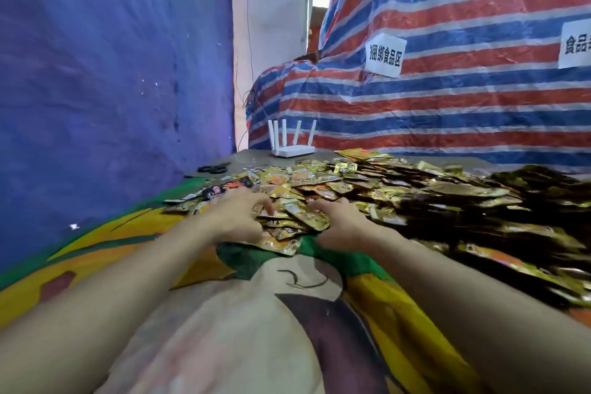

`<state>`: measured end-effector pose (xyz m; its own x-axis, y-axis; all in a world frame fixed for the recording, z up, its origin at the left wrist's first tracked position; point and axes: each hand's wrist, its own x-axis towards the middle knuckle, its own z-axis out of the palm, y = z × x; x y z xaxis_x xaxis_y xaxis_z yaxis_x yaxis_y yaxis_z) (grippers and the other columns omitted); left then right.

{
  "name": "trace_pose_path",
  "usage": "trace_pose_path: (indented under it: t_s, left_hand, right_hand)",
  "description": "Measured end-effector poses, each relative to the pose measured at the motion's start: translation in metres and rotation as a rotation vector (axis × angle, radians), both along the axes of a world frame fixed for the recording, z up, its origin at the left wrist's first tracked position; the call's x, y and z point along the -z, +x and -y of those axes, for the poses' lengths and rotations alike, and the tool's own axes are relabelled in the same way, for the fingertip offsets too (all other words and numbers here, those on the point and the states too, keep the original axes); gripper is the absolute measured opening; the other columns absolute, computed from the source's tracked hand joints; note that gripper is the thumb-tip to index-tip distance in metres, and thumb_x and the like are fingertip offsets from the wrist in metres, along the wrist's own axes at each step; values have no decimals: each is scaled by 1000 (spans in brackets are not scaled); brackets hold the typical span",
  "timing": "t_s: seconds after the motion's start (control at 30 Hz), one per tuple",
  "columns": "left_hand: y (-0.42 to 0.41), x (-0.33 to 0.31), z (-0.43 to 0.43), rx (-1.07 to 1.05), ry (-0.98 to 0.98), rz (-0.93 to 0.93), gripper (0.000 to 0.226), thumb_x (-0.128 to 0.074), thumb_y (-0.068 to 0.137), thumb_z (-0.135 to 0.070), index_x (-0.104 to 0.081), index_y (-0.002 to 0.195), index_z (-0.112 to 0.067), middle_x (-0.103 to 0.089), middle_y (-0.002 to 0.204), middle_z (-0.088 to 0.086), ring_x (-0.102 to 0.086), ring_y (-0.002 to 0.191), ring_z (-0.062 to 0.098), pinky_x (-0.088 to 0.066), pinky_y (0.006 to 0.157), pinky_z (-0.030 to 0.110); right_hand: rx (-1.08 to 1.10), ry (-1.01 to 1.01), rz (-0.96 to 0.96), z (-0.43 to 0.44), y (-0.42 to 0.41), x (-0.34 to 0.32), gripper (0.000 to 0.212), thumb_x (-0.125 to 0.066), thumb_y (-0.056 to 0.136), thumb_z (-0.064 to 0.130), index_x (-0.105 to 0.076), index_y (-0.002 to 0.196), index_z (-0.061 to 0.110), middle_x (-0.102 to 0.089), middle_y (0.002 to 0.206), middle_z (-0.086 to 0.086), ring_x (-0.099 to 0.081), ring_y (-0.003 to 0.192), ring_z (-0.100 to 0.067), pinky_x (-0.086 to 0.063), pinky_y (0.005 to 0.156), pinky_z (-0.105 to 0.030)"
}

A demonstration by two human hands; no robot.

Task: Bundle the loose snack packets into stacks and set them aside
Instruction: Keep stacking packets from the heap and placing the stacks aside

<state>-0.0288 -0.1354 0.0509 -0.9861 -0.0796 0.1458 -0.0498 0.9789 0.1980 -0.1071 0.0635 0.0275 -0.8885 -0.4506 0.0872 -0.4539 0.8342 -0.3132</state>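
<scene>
A clump of packets (294, 224), gold foil with orange print, lies just below the centre of the frame at the near edge of a much larger heap of snack packets (399, 189). The left hand (236, 217) presses in from the left of the clump with its fingers curled over the top packets. The right hand (343, 224) closes in from the right, its fingers bent round the clump's far edge. The two hands are set apart, with the clump squeezed between them. Both bare forearms run down to the lower corners of the frame.

The heap spreads from the centre to the right edge, where it turns dark and blurred. A few packets with black and red faces (217, 190) lie at its left fringe. All of it rests on a bench covered by a cartoon-print cloth (287, 297) in green, yellow and beige.

At the far end of the bench a pair of black scissors (214, 167) lies left of centre. A white router (291, 150) with upright antennas stands just right of them.

A blue tarp (112, 73) fills the upper left. A red, white and blue striped tarp (447, 99) fills the upper right and carries a paper label (385, 54) with Chinese characters. A second label (575, 45) is cut off by the right edge.
</scene>
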Motion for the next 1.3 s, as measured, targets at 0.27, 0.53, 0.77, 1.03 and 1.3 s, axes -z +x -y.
trace_pose_path:
  t_s: [0.27, 0.53, 0.77, 1.03, 1.3]
  left_hand:
    - [-28, 44, 40, -87, 170, 86, 87, -65, 74, -46, -28, 153, -37, -38, 156, 6, -31, 145, 30, -18, 119, 55]
    - [-41, 64, 30, -123, -270, -294, 29, -52, 100, -44, -63, 111, -20, -65, 116, 4, -59, 114, 28, -43, 82, 38]
    - [-28, 56, 15, -35, -536, -384, 15, -43, 96, -13, -54, 106, -16, -69, 101, 8, -66, 96, 36, -39, 67, 37]
    - [-14, 22, 6, -154, 89, -804, 19, -47, 102, -13, -60, 115, -15, -70, 95, 16, -64, 86, 41, -36, 64, 37]
    - [-17, -5, -42, -325, 761, -921, 14, -38, 106, -15, -51, 104, -18, -58, 86, 1, -50, 69, 16, -29, 54, 29]
  right_hand:
    - [21, -98, 169, 39, -25, 14, 83, -55, 86, 19, -18, 160, 27, -17, 167, -5, -24, 150, -32, -27, 119, -56]
    - [44, 92, -213, 41, -22, 27, 21, -52, 102, 27, -59, 118, 16, -65, 116, -8, -59, 114, -34, -44, 98, -50]
    - [4, 26, -431, 21, -1, 18, 23, -48, 103, 23, -69, 109, 18, -68, 101, -9, -64, 91, -37, -49, 72, -39]
    - [79, -419, -346, -6, 17, -1, 28, -53, 102, 32, -63, 80, 19, -63, 74, 3, -60, 72, -23, -38, 56, -31]
    - [223, -1049, 3, -24, 36, -13, 25, -56, 101, 15, -69, 80, 11, -68, 77, -5, -64, 70, -19, -48, 54, -27]
